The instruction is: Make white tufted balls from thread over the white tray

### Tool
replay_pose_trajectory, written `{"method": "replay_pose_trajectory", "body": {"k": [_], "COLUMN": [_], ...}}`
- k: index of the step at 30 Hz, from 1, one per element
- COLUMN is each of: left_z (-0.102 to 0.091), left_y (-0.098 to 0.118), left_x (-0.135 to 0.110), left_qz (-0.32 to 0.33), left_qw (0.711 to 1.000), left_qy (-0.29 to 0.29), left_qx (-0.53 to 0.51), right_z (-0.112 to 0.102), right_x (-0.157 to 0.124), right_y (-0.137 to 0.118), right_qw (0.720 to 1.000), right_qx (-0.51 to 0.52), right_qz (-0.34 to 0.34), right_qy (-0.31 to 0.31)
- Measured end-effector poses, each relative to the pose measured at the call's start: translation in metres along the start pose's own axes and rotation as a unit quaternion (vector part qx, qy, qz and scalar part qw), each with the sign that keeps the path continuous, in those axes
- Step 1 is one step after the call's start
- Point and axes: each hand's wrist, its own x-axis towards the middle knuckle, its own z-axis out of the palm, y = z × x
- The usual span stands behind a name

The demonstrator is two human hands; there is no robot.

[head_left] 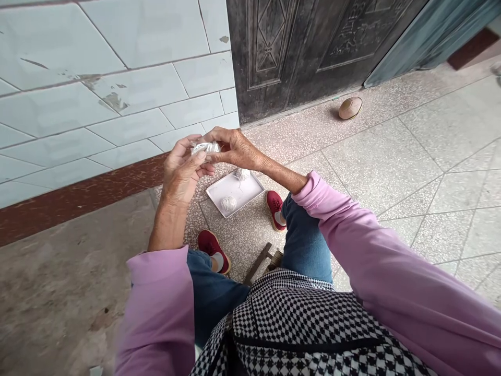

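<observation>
- Speckled terrazzo floor [391,156] w/ diagonal seams, pale tiled wall [97,104] on the left, dark carved door [297,47] straight ahead.
- Person sits low, looking down over own knees; jeans, lilac sleeves, checked top in the foreground.
- Left hand [182,175] and right hand [235,149] meet in front, raised above the floor, both closed on a small white thread bundle [205,148].
- Left thumb & fingers pinch the bundle's near end; right fingers curl over its far end. Hands touch each other there.
- Below them, on the floor betw. the feet: shallow white tray [219,196].
- Tray holds two white thread balls, one [229,203] at the near side, another [243,174] at the far side, partly hidden under the right wrist.
- A thin strand shows beside the far ball; where it ends can't be made out.
- Red shoes [275,209] either side of the tray.
- Small oval stone-like object [350,108] lies by the door's foot, well apart from the hands.
</observation>
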Motion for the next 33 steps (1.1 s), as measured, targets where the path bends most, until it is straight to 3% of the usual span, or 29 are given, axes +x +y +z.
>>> {"method": "replay_pose_trajectory", "body": {"k": [5, 8, 11, 15, 18, 22, 26, 30, 33], "left_z": [0.001, -0.006, -0.013, -0.017, -0.025, -0.041, -0.049, -0.035, -0.018], "left_y": [-0.008, -0.009, -0.008, -0.005, -0.005, -0.006, -0.008, -0.009, -0.007], "left_x": [0.003, 0.01, 0.014, 0.016, 0.019, 0.023, 0.025, 0.019, 0.008], "left_qz": [0.021, 0.022, 0.02, 0.025, 0.046, 0.074, 0.074, 0.064, 0.02], "left_qw": [0.998, 0.998, 0.999, 0.998, 0.994, 0.986, 0.989, 0.988, 0.991], "left_qy": [0.056, 0.054, 0.046, 0.046, 0.078, 0.096, 0.09, 0.081, 0.007], "left_qx": [0.01, 0.004, 0.013, 0.028, 0.056, 0.111, 0.089, 0.111, 0.131], "right_z": [0.0, -0.01, -0.017, 0.003, 0.024, 0.027, 0.012, 0.001, -0.01], "right_x": [0.003, 0.001, 0.0, -0.001, -0.007, -0.012, -0.009, -0.01, -0.008], "right_y": [0.01, 0.013, 0.017, 0.026, 0.02, -0.003, -0.016, -0.014, -0.003], "right_qw": [0.995, 0.983, 0.979, 0.982, 0.987, 0.995, 0.997, 0.994, 0.991], "right_qx": [0.101, 0.183, 0.197, 0.156, 0.069, -0.043, -0.063, -0.1, -0.132], "right_qz": [0.016, 0.031, 0.045, 0.087, 0.076, 0.02, 0.007, -0.01, -0.017], "right_qy": [-0.021, 0.002, 0.026, -0.057, -0.121, -0.083, -0.042, -0.051, -0.025]}}
